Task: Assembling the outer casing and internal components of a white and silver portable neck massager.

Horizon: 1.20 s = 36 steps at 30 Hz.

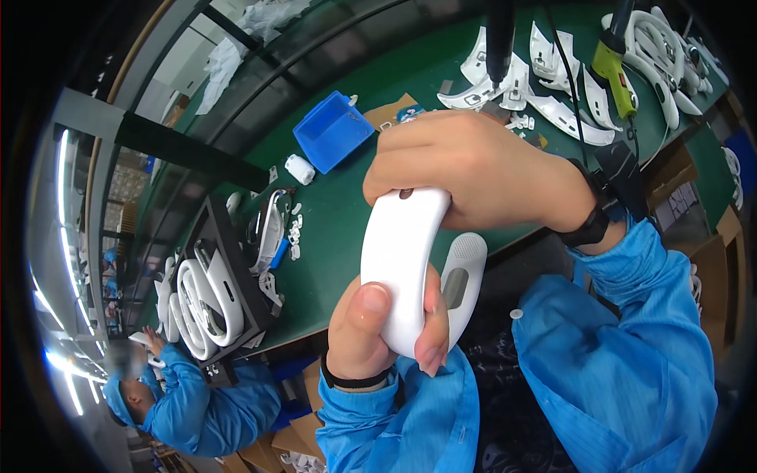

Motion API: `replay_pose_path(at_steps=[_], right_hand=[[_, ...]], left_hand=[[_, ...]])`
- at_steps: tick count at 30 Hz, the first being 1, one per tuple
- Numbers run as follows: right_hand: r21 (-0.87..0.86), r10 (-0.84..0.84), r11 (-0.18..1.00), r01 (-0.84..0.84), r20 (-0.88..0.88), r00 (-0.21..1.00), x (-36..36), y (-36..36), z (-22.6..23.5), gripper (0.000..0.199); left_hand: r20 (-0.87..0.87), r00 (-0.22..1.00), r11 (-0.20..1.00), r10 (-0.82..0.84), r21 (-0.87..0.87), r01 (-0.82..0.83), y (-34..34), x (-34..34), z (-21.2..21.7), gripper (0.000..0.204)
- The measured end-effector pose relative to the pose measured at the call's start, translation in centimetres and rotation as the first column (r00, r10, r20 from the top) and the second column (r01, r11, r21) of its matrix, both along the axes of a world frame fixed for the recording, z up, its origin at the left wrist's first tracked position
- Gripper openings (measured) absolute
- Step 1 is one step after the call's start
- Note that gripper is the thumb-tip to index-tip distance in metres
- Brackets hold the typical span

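A glossy white, curved neck fan (398, 268) is raised in front of me, just over the bench's near edge. Around its lower end wraps my left hand (359, 331), thumb on the front face and fingers along the right side. My right hand (473, 162) is closed over the upper end, beside a small dark oval hole; its fingertips are mostly hidden. Behind the front arm shows the fan's other arm (465, 276), with a dotted grille and a grey oval panel.
On the green bench stand a blue bin (333, 130), a white roll (300, 169) and a dark tray (256, 303) of white housings. White shells (564, 118) lie at the back right, under a hanging black screwdriver (499, 47) and a yellow-green tool (613, 75). A co-worker (197, 402) sits at left.
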State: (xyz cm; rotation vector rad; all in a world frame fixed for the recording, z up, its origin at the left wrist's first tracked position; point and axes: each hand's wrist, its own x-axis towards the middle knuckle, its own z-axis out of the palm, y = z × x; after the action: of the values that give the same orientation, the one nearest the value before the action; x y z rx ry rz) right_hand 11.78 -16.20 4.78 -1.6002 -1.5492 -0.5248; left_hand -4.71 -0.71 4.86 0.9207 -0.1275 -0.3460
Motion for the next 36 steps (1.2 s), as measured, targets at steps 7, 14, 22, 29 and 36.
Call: replay_pose_path(at_steps=[7,14,22,29,36], right_hand=[[-0.041,-0.013,0.999,0.012,-0.014,1.000,-0.1,-0.4,0.2,0.034],[-0.104,-0.026,0.995,0.008,-0.175,0.984,-0.7,-0.9,0.9,0.035],[-0.199,-0.271,0.953,0.227,-0.232,0.934,-2.1,-3.5,-0.4,0.050],[-0.062,-0.331,0.942,0.329,-0.035,0.943,-2.3,-3.8,0.1,0.060],[-0.062,-0.165,0.986,0.153,-0.364,0.917,-1.8,-5.8,0.3,0.055]], left_hand=[[0.125,0.988,0.994,0.092,0.050,-0.099,-1.7,0.4,-0.2,0.054],[0.090,0.995,0.991,0.039,-0.129,-0.027,-0.5,0.0,-0.2,0.053],[0.122,0.974,0.976,0.193,0.083,-0.203,4.5,0.7,-2.2,0.103],[0.462,0.754,0.732,0.467,0.277,-0.623,5.6,-1.3,-4.8,0.065],[0.491,0.585,0.671,0.645,0.002,-0.742,5.5,-0.8,-6.1,0.071]])
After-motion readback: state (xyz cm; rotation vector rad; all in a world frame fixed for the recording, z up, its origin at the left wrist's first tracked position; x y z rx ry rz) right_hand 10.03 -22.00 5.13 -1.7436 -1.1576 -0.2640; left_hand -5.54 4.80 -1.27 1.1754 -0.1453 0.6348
